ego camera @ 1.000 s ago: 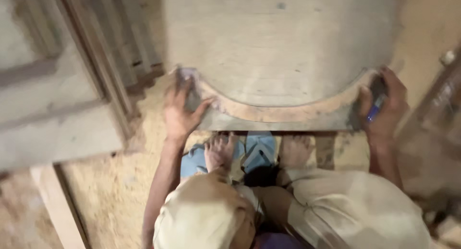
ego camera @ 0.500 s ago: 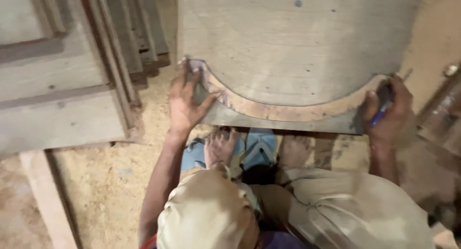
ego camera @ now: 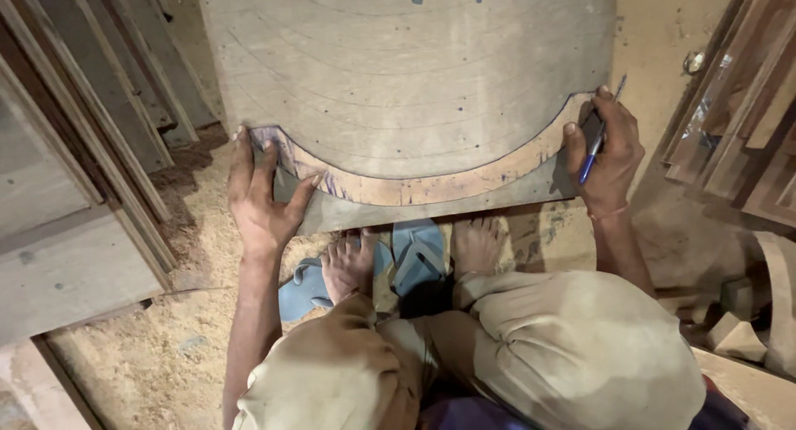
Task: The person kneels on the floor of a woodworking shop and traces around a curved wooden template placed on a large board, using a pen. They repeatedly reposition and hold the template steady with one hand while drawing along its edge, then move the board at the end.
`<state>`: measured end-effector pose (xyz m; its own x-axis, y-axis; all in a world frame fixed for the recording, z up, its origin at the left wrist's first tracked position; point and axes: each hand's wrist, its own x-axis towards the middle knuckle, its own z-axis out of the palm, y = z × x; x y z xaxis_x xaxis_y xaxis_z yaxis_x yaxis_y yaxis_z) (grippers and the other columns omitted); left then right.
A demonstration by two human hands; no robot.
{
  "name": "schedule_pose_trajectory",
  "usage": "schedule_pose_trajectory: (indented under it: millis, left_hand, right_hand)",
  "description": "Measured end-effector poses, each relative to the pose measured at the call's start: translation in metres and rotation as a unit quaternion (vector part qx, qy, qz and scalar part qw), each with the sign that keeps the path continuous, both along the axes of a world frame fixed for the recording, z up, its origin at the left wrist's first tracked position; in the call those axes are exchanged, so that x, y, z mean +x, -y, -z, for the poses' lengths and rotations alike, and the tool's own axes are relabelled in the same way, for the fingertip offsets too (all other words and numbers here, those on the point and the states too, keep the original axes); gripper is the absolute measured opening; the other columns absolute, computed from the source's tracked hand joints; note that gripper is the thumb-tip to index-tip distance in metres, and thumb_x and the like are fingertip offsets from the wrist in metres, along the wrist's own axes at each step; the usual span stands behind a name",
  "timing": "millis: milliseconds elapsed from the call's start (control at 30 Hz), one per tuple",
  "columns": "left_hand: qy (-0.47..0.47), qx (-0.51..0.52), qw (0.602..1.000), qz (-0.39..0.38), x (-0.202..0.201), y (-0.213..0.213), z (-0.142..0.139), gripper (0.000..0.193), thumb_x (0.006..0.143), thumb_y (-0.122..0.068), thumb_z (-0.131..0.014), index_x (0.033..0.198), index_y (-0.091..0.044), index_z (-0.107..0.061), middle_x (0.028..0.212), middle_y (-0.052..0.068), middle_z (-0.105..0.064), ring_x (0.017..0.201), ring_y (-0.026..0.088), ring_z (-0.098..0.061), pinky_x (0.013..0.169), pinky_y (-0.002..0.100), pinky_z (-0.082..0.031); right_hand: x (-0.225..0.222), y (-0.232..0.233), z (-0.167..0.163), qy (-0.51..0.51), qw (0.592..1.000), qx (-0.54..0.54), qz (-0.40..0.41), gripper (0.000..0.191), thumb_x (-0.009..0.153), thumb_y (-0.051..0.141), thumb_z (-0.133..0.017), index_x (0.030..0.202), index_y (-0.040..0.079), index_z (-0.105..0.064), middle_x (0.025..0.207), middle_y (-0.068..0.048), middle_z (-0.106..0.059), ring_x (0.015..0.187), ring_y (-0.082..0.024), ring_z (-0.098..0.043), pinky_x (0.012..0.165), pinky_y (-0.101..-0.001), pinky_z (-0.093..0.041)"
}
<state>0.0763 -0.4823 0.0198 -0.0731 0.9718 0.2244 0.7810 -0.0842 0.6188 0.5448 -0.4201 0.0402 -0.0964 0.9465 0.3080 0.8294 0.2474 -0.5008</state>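
Pressing left hand [ego camera: 264, 199] on curved template [ego camera: 414, 185]; right hand [ego camera: 609, 152] gripping pen [ego camera: 595, 144].

Head camera — steeply down, close

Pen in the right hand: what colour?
Blue. The pen is gripped in the right hand, seen best in the head view.

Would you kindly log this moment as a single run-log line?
left hand: flat on curved template | right hand: holds blue pen at template's end | template on wooden board | sawdust floor
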Motion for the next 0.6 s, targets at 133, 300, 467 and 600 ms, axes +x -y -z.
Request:
schedule_pose_trajectory:
  millis: [133,300,467,600]
  left_hand:
    - [-0.012,0.004,1.0,0.008,-0.001,0.002,0.002,0.068,0.082,-0.03,-0.093,0.131,0.008,-0.067,0.155,0.036,-0.046,0.143,0.051,-0.052,0.118,0.054,-0.048]
    - [-0.159,-0.011,0.987,-0.004,-0.005,0.013,0.016,0.062,0.084,-0.04,-0.089,0.127,0.0,-0.072,0.145,0.036,-0.054,0.13,0.052,-0.053,0.107,0.06,-0.044]
    - [-0.259,-0.016,0.963,0.077,0.023,0.035,0.021,0.042,0.1,-0.022,-0.076,0.139,-0.011,-0.068,0.143,0.019,-0.057,0.134,0.037,-0.059,0.122,0.061,-0.041]
    - [-0.324,-0.031,0.922,0.212,0.082,0.041,0.003,0.065,0.095,-0.045,-0.067,0.147,-0.008,-0.052,0.138,0.021,-0.054,0.13,0.044,-0.059,0.112,0.061,-0.043]
  right_hand:
    - [0.001,0.0,0.001,-0.004,1.0,-0.016,0.005,0.042,0.107,0.017,-0.073,0.14,-0.006,-0.062,0.13,-0.025,-0.069,0.123,-0.042,-0.068,0.11,-0.047,-0.054]
    - [0.004,0.002,0.005,0.019,1.0,0.003,-0.017,0.038,0.111,0.017,-0.073,0.138,-0.007,-0.061,0.134,-0.028,-0.067,0.122,-0.042,-0.067,0.111,-0.0469,-0.055]
    - [0.007,0.004,0.009,0.011,1.0,-0.001,-0.025,0.038,0.113,0.018,-0.074,0.139,-0.006,-0.06,0.134,-0.028,-0.067,0.121,-0.042,-0.067,0.108,-0.0459,-0.055]
    - [0.012,0.006,0.016,0.02,0.999,0.016,-0.036,0.039,0.111,0.017,-0.072,0.141,-0.005,-0.059,0.137,-0.028,-0.066,0.123,-0.043,-0.067,0.108,-0.0449,-0.055]
